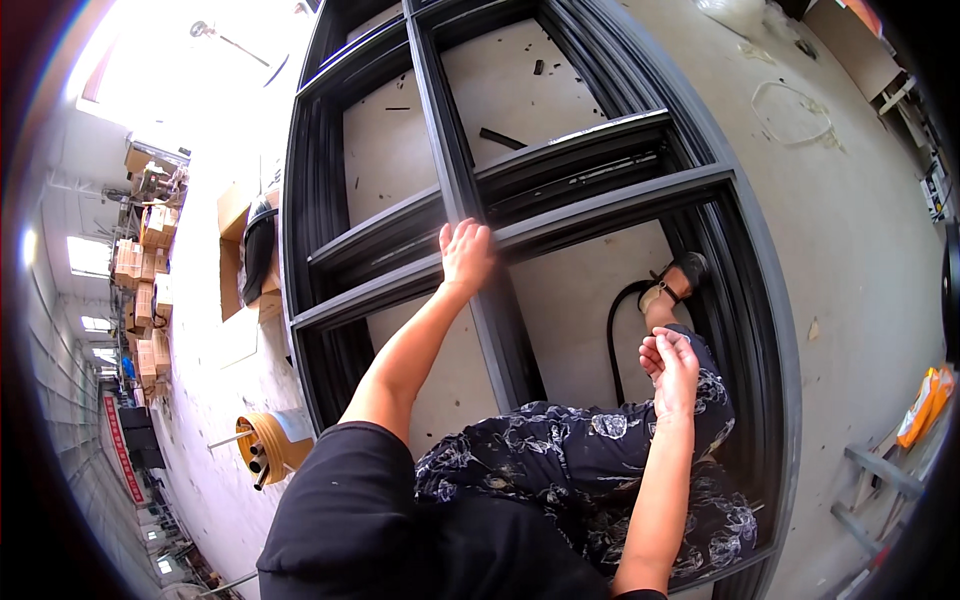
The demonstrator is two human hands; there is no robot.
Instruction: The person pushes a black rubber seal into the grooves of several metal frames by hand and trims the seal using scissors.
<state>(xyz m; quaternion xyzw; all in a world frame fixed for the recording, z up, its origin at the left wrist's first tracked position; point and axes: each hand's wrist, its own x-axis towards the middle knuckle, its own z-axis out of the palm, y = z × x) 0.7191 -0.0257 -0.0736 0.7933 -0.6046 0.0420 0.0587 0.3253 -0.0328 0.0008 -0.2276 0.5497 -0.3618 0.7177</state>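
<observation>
A large dark-grey metal window frame (625, 205), split by crossing bars, lies around my legs. My left hand (467, 257) rests on the crossing of its bars, with the fingers laid over the metal and slightly blurred. Above my thigh, my right hand (672, 372) is raised with curled fingers, thumb and fingertips close together. Whether something small is pinched there I cannot make out. A black rubber strip (612, 345) curves down beside my sandalled foot (682, 278), inside the near right opening.
Black scraps (502, 138) lie on the floor inside the far openings. To the left stand an open cardboard box (235, 250) and a yellow bucket (265, 447) with tubes. On the right are an orange packet (925, 405) and a grey metal ladder-like piece (880, 470).
</observation>
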